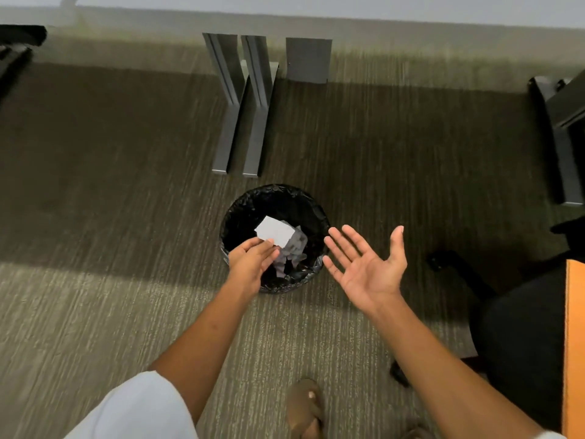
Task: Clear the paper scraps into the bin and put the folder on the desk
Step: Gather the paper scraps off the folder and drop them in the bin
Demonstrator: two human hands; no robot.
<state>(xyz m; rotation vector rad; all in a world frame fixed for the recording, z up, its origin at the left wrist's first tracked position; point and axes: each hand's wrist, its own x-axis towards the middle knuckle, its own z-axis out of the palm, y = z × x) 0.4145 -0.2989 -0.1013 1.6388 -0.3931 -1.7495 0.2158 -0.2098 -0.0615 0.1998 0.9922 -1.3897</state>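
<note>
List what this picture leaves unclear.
- Folder: not identifiable in the head view; an orange surface is cut by the right edge.
- Bin bottom: hidden by scraps and left hand.
- Paper grip: blurred, fingertips only.
- Right hand: open, empty.

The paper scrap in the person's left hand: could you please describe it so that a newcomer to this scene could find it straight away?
Start at the round bin with the black liner, standing on the carpet before the grey desk legs. Over its left side, the left hand pinches a paper scrap. It is flat, bright white and raised above the rim, unlike the greyer crumpled scraps lying down inside.
</note>
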